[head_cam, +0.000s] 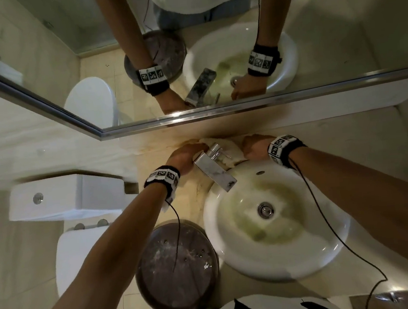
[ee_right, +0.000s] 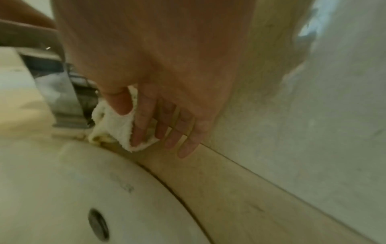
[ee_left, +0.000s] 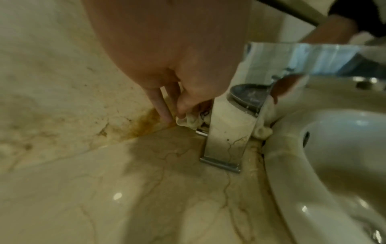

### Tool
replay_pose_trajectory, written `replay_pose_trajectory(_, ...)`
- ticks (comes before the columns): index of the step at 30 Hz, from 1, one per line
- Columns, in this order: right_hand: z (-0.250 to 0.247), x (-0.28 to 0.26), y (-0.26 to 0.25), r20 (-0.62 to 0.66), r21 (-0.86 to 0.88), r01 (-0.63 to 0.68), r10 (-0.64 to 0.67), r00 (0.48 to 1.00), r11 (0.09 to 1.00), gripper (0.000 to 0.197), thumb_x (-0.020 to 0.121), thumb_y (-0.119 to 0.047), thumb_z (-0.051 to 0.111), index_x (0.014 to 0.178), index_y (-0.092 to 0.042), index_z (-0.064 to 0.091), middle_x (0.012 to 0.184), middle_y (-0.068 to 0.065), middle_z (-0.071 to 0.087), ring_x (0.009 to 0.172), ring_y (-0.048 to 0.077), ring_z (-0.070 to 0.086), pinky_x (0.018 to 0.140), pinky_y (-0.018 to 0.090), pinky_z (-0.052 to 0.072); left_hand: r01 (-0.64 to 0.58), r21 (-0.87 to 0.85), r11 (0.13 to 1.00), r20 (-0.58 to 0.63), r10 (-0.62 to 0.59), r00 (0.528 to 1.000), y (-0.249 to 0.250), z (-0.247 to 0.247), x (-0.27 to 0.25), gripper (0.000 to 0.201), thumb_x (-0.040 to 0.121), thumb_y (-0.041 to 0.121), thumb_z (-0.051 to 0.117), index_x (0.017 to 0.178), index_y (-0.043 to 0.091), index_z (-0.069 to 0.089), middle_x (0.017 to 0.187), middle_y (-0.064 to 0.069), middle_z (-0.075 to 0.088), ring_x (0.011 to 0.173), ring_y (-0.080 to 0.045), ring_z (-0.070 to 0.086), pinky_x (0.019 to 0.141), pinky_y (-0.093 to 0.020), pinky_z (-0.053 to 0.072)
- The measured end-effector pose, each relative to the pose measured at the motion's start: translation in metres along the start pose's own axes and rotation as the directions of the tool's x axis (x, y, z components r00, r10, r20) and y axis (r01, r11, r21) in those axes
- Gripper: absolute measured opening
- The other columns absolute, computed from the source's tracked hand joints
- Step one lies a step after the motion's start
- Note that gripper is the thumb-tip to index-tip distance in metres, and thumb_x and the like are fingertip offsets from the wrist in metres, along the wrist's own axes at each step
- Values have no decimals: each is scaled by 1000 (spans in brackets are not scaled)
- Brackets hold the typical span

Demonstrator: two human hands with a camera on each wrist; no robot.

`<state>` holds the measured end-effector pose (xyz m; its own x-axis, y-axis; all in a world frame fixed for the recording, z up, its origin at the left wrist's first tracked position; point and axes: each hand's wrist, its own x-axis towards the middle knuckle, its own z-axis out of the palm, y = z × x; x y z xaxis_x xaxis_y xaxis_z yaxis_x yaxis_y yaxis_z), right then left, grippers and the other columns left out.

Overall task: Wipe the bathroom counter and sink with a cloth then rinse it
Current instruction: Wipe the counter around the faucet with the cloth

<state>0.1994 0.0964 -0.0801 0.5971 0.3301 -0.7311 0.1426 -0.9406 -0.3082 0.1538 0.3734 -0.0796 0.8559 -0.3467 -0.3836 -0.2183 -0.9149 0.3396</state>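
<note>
Wall (head_cam: 37, 149): pale veined stone, glossy. Mirror (head_cam: 40, 45) above it, edged by a metal frame (head_cam: 194, 117); it reflects the toilet and beige floor tiles. Floor (head_cam: 18, 269): beige tile. White toilet (head_cam: 83, 258) at left, lid down. Tank (head_cam: 63, 198) against the wall, round chrome button (head_cam: 38, 198) on top. Dark round lid (head_cam: 178, 267), dusty and white-specked, right of toilet. Light warm, soft.

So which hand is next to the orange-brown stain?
The left hand, pinching the white terry cloth left of the square chrome faucet, beside that stain; the right hand grips its other end beyond the faucet.
</note>
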Motion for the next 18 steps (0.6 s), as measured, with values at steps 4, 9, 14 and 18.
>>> replay_pose_trajectory(4, 8, -7, 18, -166, -32, 51, -55, 985, 998, 29, 87, -41, 53, 106, -19, 51, 108, 7, 56, 91, 29, 58, 78, 38, 51, 176, -243, 954, -111, -208, 972, -2, 10, -23, 63, 89, -9, 44, 133, 35, 54, 140, 7, 56, 118, -15, 59, 98, -33, 51)
replay_pose_trajectory(9, 25, 2, -3, -278, -45, 280, -281, 919, 959, 80, 84, -46, 67, 150, -51, 22, 154, -3, 36, 131, 28, 43, 100, 47, 47, 266, -314, 912, -93, -308, 947, 1, 31, -64, 57, 90, -10, 40, 135, 23, 54, 137, -2, 58, 112, -19, 62, 94, -33, 52)
replay_pose_trajectory(14, 46, 21, -35, -307, -10, 246, -237, 922, 969, 75, 86, -36, 69, 147, -49, 28, 152, -6, 43, 128, 28, 52, 100, 42, 49, 226, -325, 919, -96, -269, 958, 12, 39, -96, 60, 91, -3, 45, 143, 27, 42, 138, 1, 55, 109, -17, 61, 93, -37, 52)
replay_pose_trajectory(18, 47, 28, -33, -298, -178, 154, -202, 933, 972, 48, 96, -36, 57, 143, -35, 47, 137, 0, 52, 119, 29, 54, 100, 42, 47, 57, -210, 976, -315, -123, 941, 39, 21, -102, 62, 93, 0, 50, 149, 21, 35, 138, -5, 53, 109, -18, 59, 85, -30, 54)
